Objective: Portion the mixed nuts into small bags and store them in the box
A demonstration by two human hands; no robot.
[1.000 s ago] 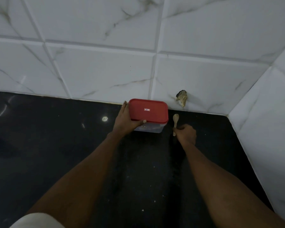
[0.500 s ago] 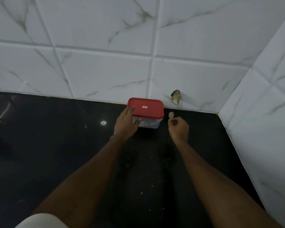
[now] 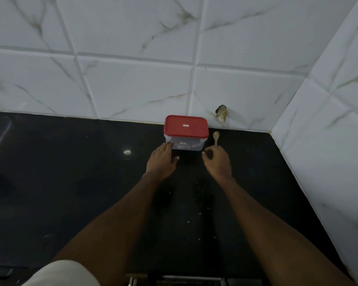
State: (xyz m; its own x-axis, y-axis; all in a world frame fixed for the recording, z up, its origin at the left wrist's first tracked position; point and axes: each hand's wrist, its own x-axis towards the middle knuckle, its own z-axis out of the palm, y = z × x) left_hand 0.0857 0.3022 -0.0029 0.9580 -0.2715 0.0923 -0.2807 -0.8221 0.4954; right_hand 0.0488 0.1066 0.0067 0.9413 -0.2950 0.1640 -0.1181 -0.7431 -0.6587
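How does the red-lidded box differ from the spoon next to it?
The box is large, clear-bodied with a red lid; the spoon is small and pale. The box is broad and blocky; the spoon is slim, its bowl pointing toward the wall. Both are close to that wall.

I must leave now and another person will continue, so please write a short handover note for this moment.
Left hand: open, fingertips touching the near left corner of the box.
Right hand: fingers curled at the handle of the wooden spoon; grip unclear.
Box stands on the black counter by the tiled wall, red lid on; spoon to its right.
Done: box closed. Left: no bags or nuts visible; contents unclear.
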